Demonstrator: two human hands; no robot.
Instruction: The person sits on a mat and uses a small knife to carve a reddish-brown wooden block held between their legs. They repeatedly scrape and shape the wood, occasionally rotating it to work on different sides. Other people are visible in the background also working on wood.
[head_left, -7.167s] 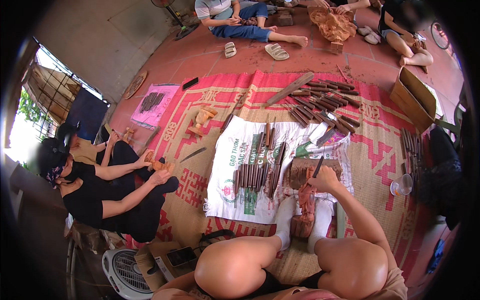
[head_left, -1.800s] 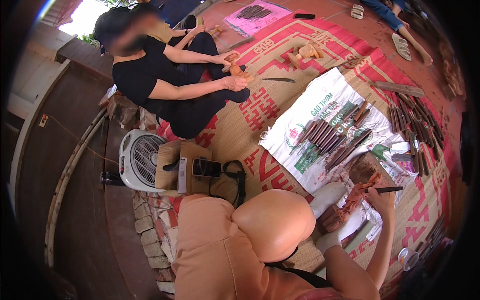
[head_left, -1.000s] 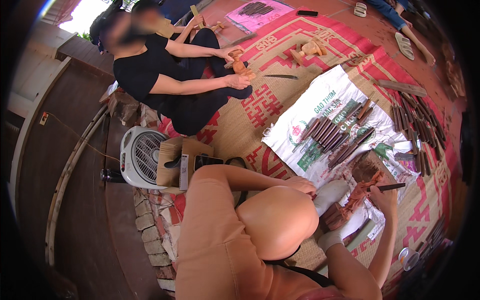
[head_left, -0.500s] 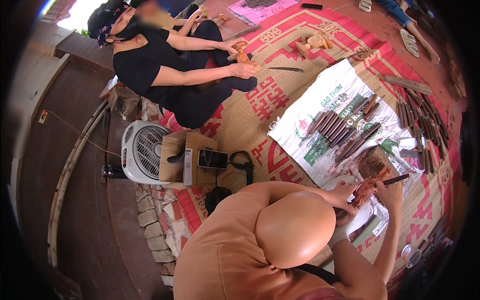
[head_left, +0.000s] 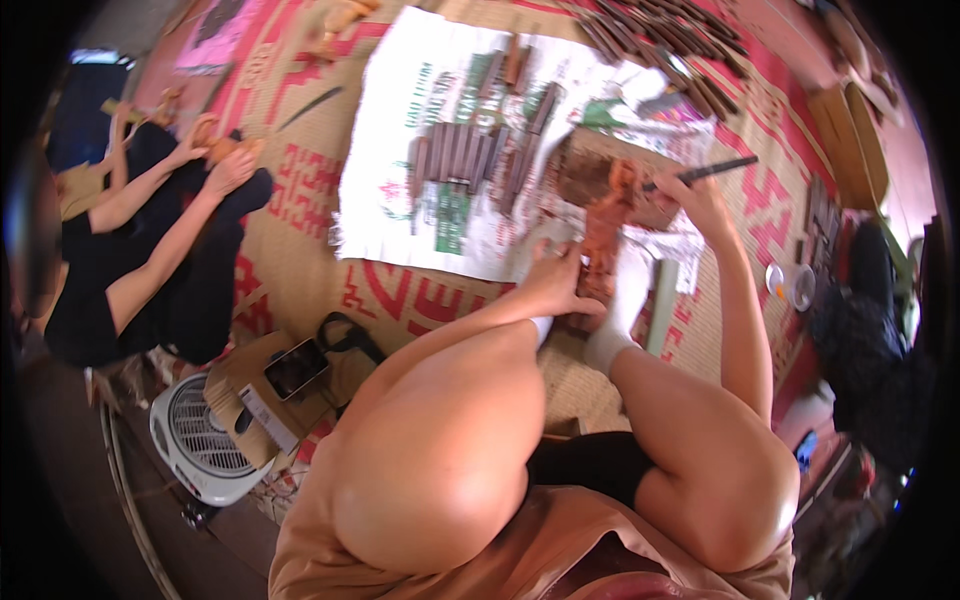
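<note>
My right hand (head_left: 694, 194) is closed round a dark, slim carving tool (head_left: 722, 168), with one end sticking out to the right and the other at the upper part of a reddish-brown wood carving (head_left: 603, 228). At the lower end of that carving, my left hand (head_left: 556, 282) grips it, thumb and fingers on opposite sides. The carving leans over a brown wood block (head_left: 655, 205) between my feet in white socks (head_left: 630, 285). Blur hides the carving's details and the tool's tip.
Several carving tools (head_left: 462, 152) lie on a white printed sack (head_left: 385, 215), with more tools (head_left: 665, 40) piled beyond. At left a person holds a wooden piece (head_left: 228, 150). A box fan (head_left: 205, 440), cardboard box (head_left: 245, 405) and phone (head_left: 297, 368) stand nearer. Clear cups (head_left: 800, 287) sit at right.
My view has swung to the right, so the mat, sack and other person appear further left. Both hands stay on the same carving and tool.
</note>
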